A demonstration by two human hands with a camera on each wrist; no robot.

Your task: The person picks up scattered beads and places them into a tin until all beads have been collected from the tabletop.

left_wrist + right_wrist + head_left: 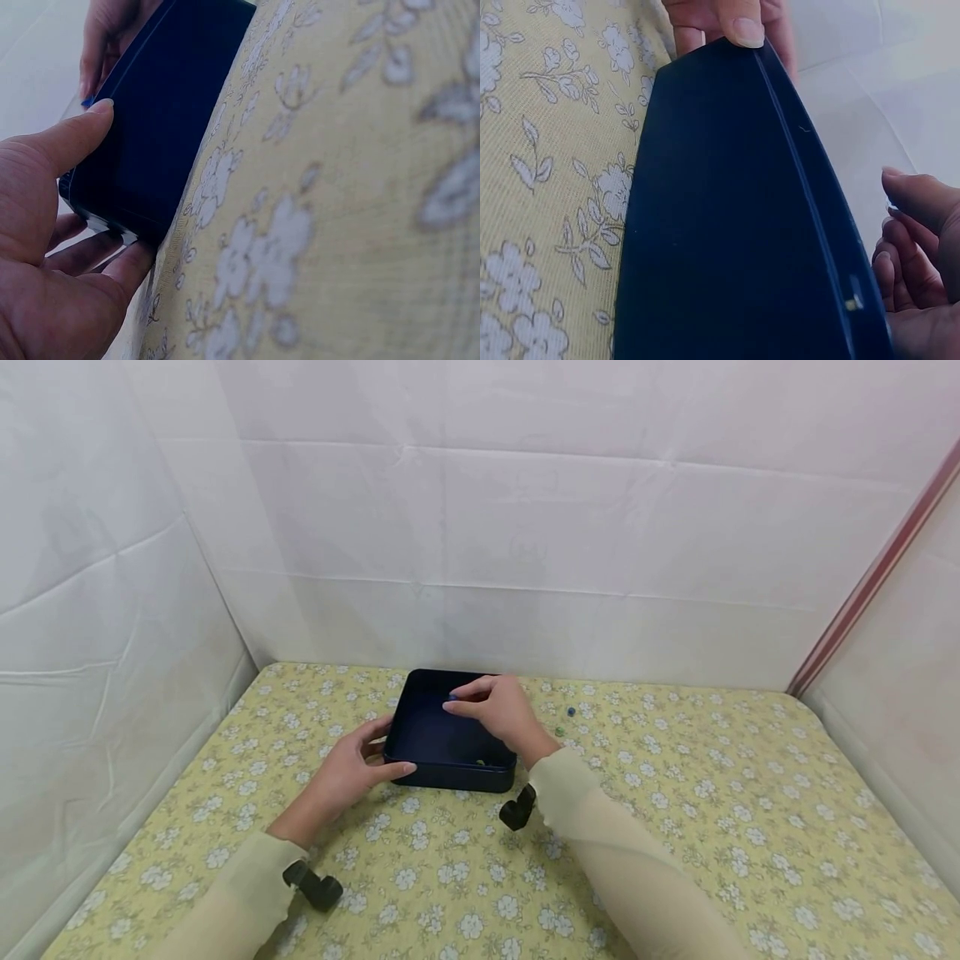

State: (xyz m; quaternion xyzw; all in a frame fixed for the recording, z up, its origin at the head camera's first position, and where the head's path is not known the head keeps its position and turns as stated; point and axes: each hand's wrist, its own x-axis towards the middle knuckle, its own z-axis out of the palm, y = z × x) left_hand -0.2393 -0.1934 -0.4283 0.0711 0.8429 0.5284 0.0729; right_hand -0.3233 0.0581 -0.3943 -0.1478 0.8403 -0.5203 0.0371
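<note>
A shallow, square dark blue box [442, 776] without a lid sits on the cloth. My left hand [347, 777] grips its near left corner, thumb [94, 124] on the front wall near the rim and fingers against the left side. Above the inside of the box, my right hand [504, 708] pinches a small blue bead-like piece [452, 697] between thumb and fingertips. That piece also shows as a blue spot [88, 100] in the left wrist view. A small yellow-green piece [481, 762] lies in the box by the front wall.
To the right of the box, a small dark blue piece [572, 712] and a small green piece [559, 732] lie on the yellow flowered cloth [720, 827]. White fabric walls [525, 527] stand behind the table and at both sides.
</note>
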